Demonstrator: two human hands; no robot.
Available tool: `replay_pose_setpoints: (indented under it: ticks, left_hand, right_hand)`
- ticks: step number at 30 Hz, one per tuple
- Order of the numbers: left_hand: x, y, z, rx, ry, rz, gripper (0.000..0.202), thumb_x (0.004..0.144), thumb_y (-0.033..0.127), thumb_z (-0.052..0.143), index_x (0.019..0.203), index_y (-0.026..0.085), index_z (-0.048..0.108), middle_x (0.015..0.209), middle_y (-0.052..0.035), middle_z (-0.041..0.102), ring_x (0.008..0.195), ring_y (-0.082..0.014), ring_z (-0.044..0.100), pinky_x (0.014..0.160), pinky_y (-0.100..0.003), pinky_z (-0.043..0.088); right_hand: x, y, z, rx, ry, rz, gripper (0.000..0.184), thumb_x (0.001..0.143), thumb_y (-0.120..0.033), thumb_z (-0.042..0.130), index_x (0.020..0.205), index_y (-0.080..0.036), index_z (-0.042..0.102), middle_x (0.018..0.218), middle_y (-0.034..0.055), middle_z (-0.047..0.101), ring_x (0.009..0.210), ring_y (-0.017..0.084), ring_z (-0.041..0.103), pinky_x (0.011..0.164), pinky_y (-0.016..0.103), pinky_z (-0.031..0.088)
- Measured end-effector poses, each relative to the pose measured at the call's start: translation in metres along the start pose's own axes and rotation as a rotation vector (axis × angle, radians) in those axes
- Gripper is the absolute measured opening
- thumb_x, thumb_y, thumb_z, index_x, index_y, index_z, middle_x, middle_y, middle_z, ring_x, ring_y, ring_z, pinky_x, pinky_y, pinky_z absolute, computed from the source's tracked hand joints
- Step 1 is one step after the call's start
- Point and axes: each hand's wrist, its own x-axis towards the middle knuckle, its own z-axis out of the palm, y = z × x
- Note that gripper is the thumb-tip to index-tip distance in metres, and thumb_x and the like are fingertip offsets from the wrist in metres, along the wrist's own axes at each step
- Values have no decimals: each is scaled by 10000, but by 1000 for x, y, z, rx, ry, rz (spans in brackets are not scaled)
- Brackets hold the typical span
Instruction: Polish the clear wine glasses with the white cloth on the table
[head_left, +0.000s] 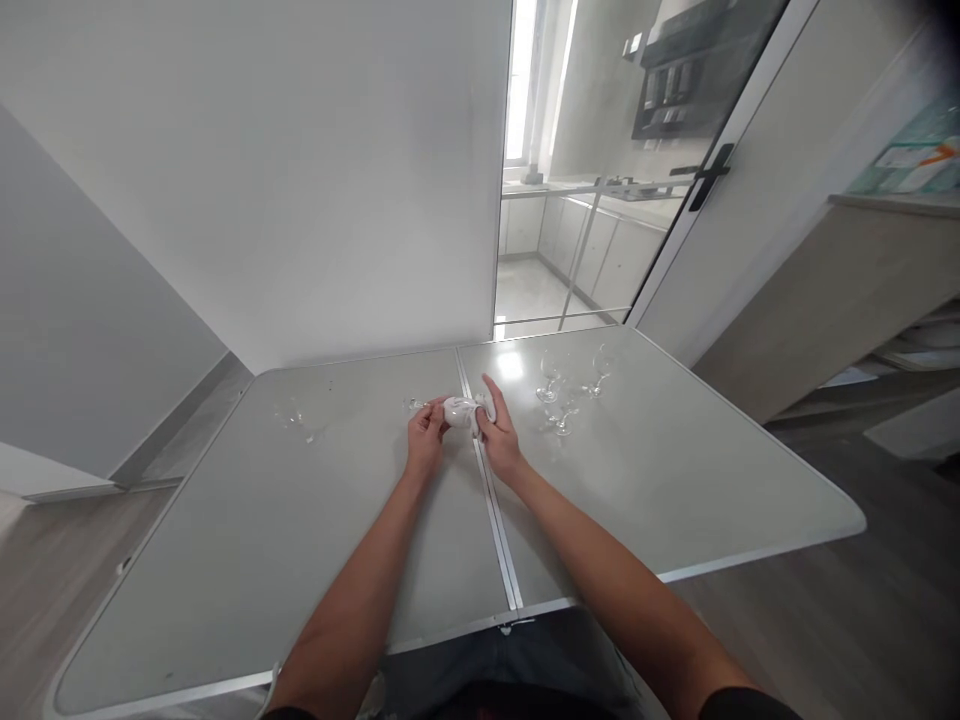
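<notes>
My left hand [424, 438] pinches the stem of a clear wine glass [429, 406] lying sideways over the middle of the grey folding table [300, 520]. My right hand [498, 432] presses a white cloth [463, 412] wrapped around the glass's bowl, fingers curled with the forefinger stretched out. Both hands meet over the table's centre seam.
Three clear stemmed glasses [564, 392] stand to the right of my hands, and one more glass [294, 416] sits at the left. A white wall rises behind the table. An open glass door [705, 180] leads to a kitchen at the back right; a wooden counter [847, 290] stands on the right.
</notes>
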Motion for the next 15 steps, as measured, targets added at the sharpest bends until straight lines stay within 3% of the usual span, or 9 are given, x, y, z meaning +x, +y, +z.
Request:
replay_pose_setpoints:
  ticks: [3, 7, 11, 13, 15]
  left_hand:
    - [-3, 6, 6, -32, -129, 25, 456, 803, 514, 776, 1125, 195, 726, 1273, -126, 682, 1011, -207, 664, 879, -308, 527]
    - [-3, 3, 4, 13, -101, 72, 423, 801, 484, 788, 1098, 190, 727, 1205, -113, 705, 971, -196, 662, 848, -297, 520]
    - [2, -8, -3, 26, 101, 32, 374, 773, 528, 781, 849, 174, 691, 807, -18, 667, 701, -130, 595, 627, -239, 469]
    - [3, -11, -6, -5, 178, 1, 401, 777, 544, 763, 730, 174, 618, 665, 29, 564, 581, -97, 503, 538, -220, 402]
    - [4, -12, -8, -29, 201, -5, 432, 789, 547, 751, 672, 173, 567, 603, 50, 494, 535, -82, 447, 517, -213, 372]
  right_hand:
    - [4, 7, 1, 314, 153, 187, 739, 900, -530, 617, 1549, -327, 325, 970, -5, 686, 861, 164, 661, 767, 280, 538]
    - [10, 11, -3, 400, 108, 270, 710, 853, -509, 659, 1479, -269, 425, 971, 9, 669, 827, 166, 653, 718, 288, 543]
    - [6, 8, -7, 27, -58, 43, 655, 907, -401, 620, 1507, -255, 402, 1035, 41, 667, 842, 180, 637, 793, 328, 546]
    - [2, 6, -8, -265, -208, -146, 598, 943, -327, 562, 1514, -248, 406, 1141, 82, 673, 966, 216, 641, 959, 409, 509]
    - [0, 5, -7, -514, -395, -313, 550, 959, -245, 491, 1506, -237, 432, 1159, 98, 689, 1057, 243, 633, 1124, 504, 377]
